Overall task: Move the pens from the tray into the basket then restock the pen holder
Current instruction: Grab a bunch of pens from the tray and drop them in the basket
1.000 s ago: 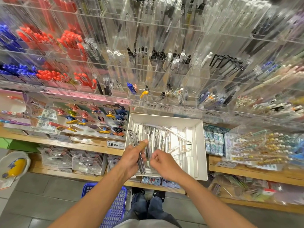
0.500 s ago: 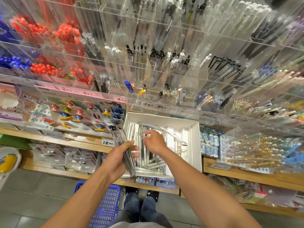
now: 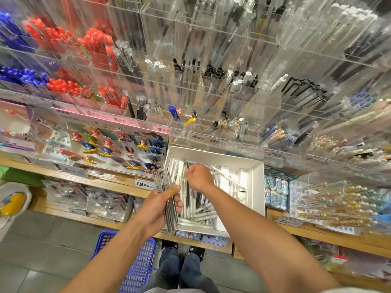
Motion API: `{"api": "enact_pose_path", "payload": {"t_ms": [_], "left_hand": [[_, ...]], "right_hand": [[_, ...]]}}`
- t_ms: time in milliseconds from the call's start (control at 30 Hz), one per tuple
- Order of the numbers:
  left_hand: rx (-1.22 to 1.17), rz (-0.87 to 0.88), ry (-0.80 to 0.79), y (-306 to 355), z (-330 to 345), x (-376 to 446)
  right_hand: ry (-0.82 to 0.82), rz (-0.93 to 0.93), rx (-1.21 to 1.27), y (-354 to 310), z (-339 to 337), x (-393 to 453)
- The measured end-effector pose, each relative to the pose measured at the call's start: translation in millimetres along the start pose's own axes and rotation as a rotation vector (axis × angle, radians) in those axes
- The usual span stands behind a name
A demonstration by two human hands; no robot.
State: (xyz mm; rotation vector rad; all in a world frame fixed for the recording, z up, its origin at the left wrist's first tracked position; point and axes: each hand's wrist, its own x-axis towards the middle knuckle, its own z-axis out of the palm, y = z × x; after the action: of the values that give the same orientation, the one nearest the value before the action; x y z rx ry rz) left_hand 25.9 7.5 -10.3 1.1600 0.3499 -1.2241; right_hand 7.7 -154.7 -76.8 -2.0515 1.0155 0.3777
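**Pens gathered in one hand, more waiting in the tray**

The left hand [image 3: 157,206] is curled round a bundle of clear pens [image 3: 166,199], thumb pressed across them, at the front left corner of the white tray [image 3: 257,187] that sits on the wooden shelf [image 3: 118,183]. The bundle's long axis runs from the shelf's front edge toward the back, tips slightly to the left.

The right hand [image 3: 198,176] reaches into the tray with fingers curled down among the loose pens [image 3: 196,206]. Whether it has pinched one cannot be told, since the fingertips are hidden behind the knuckles.

The remaining pens lie mostly lengthwise, front to back, directly under and just in front of the right hand, so that hand is the nearer for the next pick.

The blue basket [image 3: 137,269] stands on the floor below the shelf's front edge, beneath the left forearm. By my reading, the left hand has the shorter drop to it.
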Motion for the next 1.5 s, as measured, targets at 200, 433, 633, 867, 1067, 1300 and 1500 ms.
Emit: {"api": "enact_pose_path", "payload": {"t_ms": [200,433,633,867,1067,1300,1500], "left_hand": [[0.081,0.010,0.040,-0.1,5.6,6.4],[0.343,0.103,0.060,-3.6,12.6,12.7],[0.467,0.045,-0.012,-1.6,12.8,7.9],[0.205,-0.017,0.052,-4.6,1.6,7.7],[0.189,-0.026,0.046,-4.0,-0.2,8.4],[0.183,-0.038,0.074,-2.5,4.3,7.2],[0.199,-0.027,0.114,-3.0,7.6,6.9]], "right_hand": [[-0.018,-0.160,0.329,10.5,-37.4,-39.2],[-0.286,-0.140,0.726,9.1,-45.8,-86.0],[-0.308,-0.096,0.882,12.1,-40.1,-90.3],[-0.069,0.131,0.613,47.7,-39.3,-44.0],[-0.107,0.001,0.068,78.0,-26.6,-9.2],[-0.111,-0.020,-0.042,70.1,-15.5,-1.3],[-0.078,-0.027,-0.021,70.5,-8.2,-1.7]]}}
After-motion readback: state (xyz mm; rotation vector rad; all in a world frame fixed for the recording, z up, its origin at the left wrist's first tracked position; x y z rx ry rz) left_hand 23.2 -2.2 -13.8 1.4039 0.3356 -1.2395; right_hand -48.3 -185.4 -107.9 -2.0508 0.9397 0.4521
